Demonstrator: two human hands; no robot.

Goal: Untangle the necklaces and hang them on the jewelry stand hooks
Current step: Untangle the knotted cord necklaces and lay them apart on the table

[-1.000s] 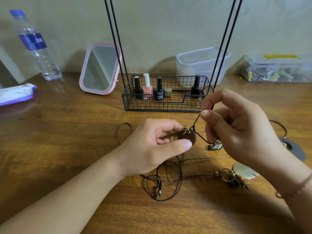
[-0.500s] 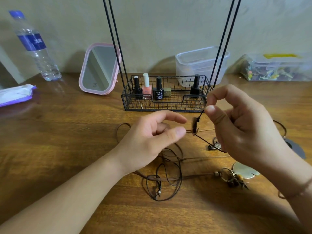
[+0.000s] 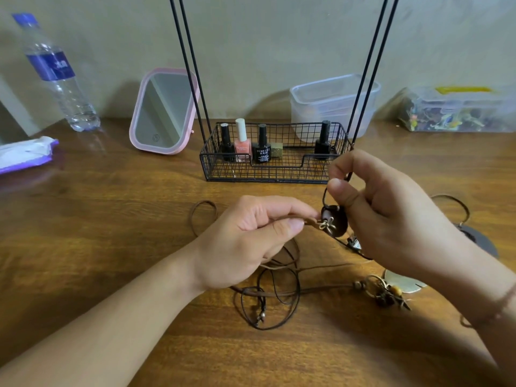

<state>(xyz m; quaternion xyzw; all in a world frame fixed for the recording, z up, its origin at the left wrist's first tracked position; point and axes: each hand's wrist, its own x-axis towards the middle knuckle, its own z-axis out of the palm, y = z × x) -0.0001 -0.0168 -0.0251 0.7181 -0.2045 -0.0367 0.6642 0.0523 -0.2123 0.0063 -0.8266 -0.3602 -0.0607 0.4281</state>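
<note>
Tangled brown cord necklaces (image 3: 275, 286) lie on the wooden table in front of me. My left hand (image 3: 251, 241) pinches a brown cord just left of a dark round wooden pendant (image 3: 335, 220) with a small metal bow. My right hand (image 3: 388, 216) pinches the thin black cord right above that pendant, which hangs slightly off the table between both hands. A beaded charm cluster (image 3: 384, 293) and a pale shell disc (image 3: 402, 283) rest lower right. The jewelry stand's black wire basket (image 3: 273, 174) sits behind, its rods (image 3: 192, 65) rising out of view; the hooks are hidden.
Several nail polish bottles (image 3: 261, 148) stand in the basket. A pink mirror (image 3: 164, 110) and water bottle (image 3: 58, 74) stand back left, a wipes pack (image 3: 23, 153) far left. Clear plastic tubs (image 3: 332, 104) (image 3: 460, 110) sit back right. A dark disc pendant (image 3: 480, 241) lies far right.
The left hand let go of the wooden pendant, opened briefly, then pinched the cord beside it. The pendant turned edge-on and now faces me again. The right hand kept its pinch.
</note>
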